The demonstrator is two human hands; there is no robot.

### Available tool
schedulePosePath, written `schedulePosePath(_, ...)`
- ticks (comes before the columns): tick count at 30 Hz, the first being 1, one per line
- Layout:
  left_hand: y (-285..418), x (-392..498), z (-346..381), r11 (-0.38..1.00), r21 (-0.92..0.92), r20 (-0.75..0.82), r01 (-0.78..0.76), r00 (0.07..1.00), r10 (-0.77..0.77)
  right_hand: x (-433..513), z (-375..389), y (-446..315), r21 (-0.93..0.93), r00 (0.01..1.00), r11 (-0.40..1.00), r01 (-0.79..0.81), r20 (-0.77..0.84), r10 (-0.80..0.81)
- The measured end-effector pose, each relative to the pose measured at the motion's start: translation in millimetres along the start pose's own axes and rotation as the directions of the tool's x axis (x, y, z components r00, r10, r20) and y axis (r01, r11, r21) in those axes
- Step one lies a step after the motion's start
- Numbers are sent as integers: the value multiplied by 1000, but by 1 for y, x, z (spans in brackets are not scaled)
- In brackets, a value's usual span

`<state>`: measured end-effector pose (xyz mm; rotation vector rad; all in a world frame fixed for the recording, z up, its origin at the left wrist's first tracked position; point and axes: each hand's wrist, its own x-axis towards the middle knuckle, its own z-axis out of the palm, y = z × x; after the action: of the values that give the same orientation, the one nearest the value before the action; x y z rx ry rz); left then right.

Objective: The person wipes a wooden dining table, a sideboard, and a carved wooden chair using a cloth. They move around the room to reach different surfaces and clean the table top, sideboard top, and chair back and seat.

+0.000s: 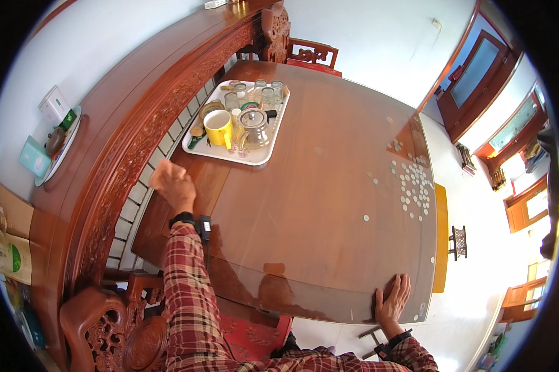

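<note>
My left hand [173, 186] is reached out over the left edge of the wooden table [298, 195], near the white tray [254, 162]. It is blurred and its fingers look curled; whether anything is in them I cannot make out. Flat on the glass-like table cover at the near right corner rests my right hand [393, 300], thumb apart, holding nothing. Beyond it, a scatter of round coins [415, 183] lies along the table's right side. A single coin [366, 217] sits apart from them, and another [432, 260] is at the edge.
On the tray stand a yellow mug [218, 128], a glass teapot [254, 132] and several drinking glasses [267, 96]. A carved wooden sideboard [154, 102] runs along the left wall. Carved chairs [112, 330] stand at the near left and far end [313, 53]. A yellow panel [440, 237] adjoins the right edge.
</note>
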<state>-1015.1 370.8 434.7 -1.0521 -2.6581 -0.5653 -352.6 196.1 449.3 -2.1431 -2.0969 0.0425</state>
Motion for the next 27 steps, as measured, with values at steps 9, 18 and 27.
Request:
schedulePosePath(9,173,-101,-7,982,-162,205,92,977,-58,0,-3,-2,10,999,999,-37,31,36)
schedulePosePath(18,280,-246,-46,750,-491,110,-444,822,559,-1,-2,0,45,1000,999,-30,-2,30)
schedulePosePath(27,301,-387,-89,330,-501,-78,-801,421,904,-3,-4,4,75,999,996,-37,39,34)
